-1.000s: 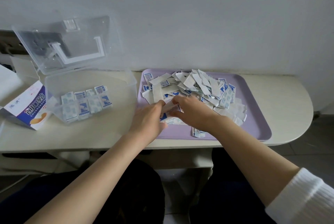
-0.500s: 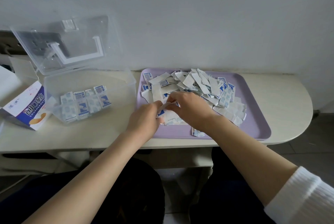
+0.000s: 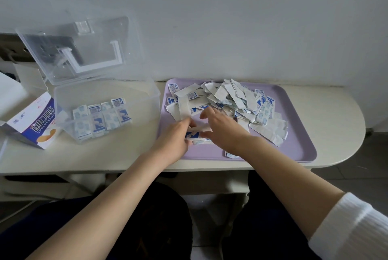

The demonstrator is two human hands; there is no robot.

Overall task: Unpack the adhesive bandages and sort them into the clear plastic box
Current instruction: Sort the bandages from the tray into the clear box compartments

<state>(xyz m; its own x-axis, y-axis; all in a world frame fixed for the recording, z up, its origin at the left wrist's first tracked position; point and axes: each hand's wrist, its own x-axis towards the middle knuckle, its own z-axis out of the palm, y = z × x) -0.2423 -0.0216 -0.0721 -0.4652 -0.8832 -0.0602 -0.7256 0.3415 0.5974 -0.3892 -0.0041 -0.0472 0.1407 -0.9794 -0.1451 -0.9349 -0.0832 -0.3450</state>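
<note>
A heap of white-and-blue wrapped bandages lies on the purple tray. At the tray's near left part my left hand grips a small stack of bandages with curled fingers. My right hand hovers just right of that stack with fingers spread and relaxed, its thumb close to the stack's end. The clear plastic box stands left of the tray with its lid raised. A row of sorted bandages stands inside the box, near its left front.
An opened blue-and-white bandage carton lies left of the box at the table's left end. One loose bandage sits at the tray's front edge. The cream table ends in a rounded right edge; the wall is close behind.
My right hand has let go of the stack and spread its fingers, lifting the index finger. My left hand keeps the stack in about the same spot.
</note>
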